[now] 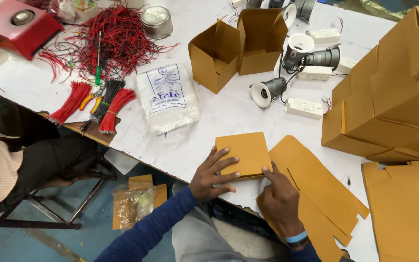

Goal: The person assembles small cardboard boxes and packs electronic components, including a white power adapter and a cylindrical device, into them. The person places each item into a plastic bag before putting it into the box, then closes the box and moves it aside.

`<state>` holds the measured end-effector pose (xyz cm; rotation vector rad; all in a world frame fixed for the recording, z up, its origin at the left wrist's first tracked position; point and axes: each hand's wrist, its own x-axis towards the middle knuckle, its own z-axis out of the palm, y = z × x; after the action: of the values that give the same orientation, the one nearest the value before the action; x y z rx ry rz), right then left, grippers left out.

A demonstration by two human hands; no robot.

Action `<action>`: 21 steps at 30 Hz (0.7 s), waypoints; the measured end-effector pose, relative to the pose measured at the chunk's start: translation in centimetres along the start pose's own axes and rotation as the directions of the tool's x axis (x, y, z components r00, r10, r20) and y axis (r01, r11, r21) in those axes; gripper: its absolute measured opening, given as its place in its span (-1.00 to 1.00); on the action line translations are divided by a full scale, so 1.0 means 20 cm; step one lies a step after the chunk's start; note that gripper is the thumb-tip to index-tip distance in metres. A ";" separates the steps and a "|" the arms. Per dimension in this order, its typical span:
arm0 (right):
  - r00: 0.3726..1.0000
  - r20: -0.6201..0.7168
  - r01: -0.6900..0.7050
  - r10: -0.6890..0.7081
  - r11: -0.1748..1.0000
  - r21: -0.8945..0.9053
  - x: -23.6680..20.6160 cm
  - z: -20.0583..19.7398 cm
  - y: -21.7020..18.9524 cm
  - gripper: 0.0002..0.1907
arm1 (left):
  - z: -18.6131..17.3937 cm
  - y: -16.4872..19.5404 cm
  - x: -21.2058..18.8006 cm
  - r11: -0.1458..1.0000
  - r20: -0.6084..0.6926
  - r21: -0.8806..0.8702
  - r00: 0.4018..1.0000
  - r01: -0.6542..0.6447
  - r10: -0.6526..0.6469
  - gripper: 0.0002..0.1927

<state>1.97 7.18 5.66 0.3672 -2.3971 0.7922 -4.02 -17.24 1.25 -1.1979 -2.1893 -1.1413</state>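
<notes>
A flat, folded piece of tan cardboard [244, 151] lies near the front edge of the white table [219, 116]. My left hand [213, 173] rests on its near left corner with fingers spread. My right hand [279, 198] is curled, its index finger pressing the cardboard's near right edge. Under my right hand lies an unfolded cardboard box blank [321, 184].
Two open assembled boxes [236, 46] stand at the back, a stack of made boxes [389, 97] at the right. Spot lamps [292, 63] with white drivers, a clear plastic bag [167, 97], red wire bundles [98, 48] and a red device [18, 24] lie around. A seated person [20, 150] is at left.
</notes>
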 end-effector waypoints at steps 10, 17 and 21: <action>0.939 0.318 -0.276 0.131 0.838 0.471 -0.02 -0.04 0.24 -0.43 | 0.11 -0.14 0.03 0.838 -0.112 -0.444 0.908 0.317 -0.403 0.19; 0.933 -0.356 0.162 0.048 0.827 0.538 0.24 -0.57 0.12 -0.51 | -0.03 0.13 0.13 0.153 -0.078 -0.987 0.665 0.056 -0.743 -0.04; 0.984 -0.163 0.012 0.065 0.900 0.436 0.19 -0.35 0.03 -0.36 | -0.02 0.39 0.33 0.064 -0.094 -0.996 0.725 -0.069 -0.682 0.05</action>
<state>1.76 11.76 12.34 0.4204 -2.0520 1.3235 -1.13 -11.89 9.46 -0.3641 -0.9505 -2.9920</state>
